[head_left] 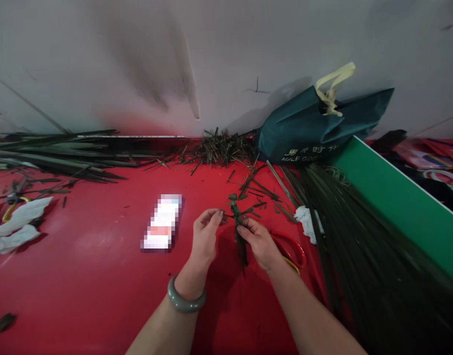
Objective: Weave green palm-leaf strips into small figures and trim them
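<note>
Over the red table (93, 276) my right hand (261, 244) grips a small woven piece of green leaf strips (238, 222), its stem hanging down between my hands. My left hand (205, 236), with a grey-green bangle (185, 300) on the wrist, pinches a thin strip that leads to the woven piece. Both hands have their fingers closed.
A big bundle of long green leaves (359, 256) lies to the right, against a green board (396, 202). Red-handled scissors (291, 251) lie under my right hand. A teal bag (315, 125), leaf trimmings (221, 148), more leaves (56, 155) at left, white cloths (19, 224), and a blurred flat object (163, 223).
</note>
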`<state>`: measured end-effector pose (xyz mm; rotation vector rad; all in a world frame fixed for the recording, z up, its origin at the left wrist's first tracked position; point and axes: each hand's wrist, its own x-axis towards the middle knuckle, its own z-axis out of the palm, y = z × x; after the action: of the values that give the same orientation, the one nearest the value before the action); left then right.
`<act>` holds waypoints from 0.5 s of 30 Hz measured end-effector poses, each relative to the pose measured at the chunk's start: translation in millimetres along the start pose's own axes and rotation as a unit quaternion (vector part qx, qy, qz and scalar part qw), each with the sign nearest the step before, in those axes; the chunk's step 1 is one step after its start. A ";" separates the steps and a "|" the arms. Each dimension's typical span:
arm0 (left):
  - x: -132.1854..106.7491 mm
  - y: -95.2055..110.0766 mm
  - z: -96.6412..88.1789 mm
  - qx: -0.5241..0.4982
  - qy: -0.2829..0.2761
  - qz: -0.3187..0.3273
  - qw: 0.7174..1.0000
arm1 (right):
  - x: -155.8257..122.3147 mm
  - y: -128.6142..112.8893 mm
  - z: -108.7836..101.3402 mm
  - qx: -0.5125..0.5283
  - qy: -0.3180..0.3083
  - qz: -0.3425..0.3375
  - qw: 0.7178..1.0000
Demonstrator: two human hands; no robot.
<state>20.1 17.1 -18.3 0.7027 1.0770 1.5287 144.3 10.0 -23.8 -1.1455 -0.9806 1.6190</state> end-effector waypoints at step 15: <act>-3.8 5.6 2.6 0.093 -0.055 -0.024 0.994 | 3.3 -0.6 -11.0 0.000 -0.004 -0.090 0.996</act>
<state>20.9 14.2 -11.8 0.8729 1.1527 1.3447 154.5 14.5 -27.0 -1.0217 -1.0585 1.4806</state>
